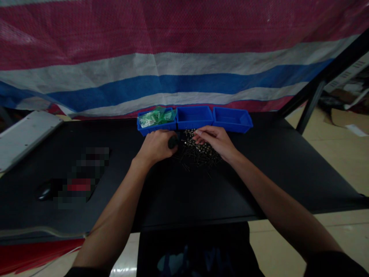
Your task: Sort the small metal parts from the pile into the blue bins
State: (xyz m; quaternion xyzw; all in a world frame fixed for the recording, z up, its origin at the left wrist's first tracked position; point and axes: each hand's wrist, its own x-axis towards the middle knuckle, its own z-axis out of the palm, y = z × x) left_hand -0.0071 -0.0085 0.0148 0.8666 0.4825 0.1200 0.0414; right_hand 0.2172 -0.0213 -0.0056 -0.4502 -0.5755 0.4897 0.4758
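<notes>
My left hand [157, 145] is closed around a dark, round-ended handle [173, 142]; the rest of that object is hidden or too dark to make out. Just right of it lies a loose pile of small screws [203, 151], with shiny heads toward the back and dark shanks spread toward the front. Over the pile's back right side, my right hand [215, 139] has its thumb and fingers drawn together. Whatever is between those fingertips is too small to name.
Three blue bins stand in a row behind the pile. The left bin [157, 127] holds green and clear plastic bags [157, 116]; the middle bin [194, 122] and right bin [232, 123] stand beside it. A mouse [45, 191] and white panel [27, 136] lie left on the black table [184, 200].
</notes>
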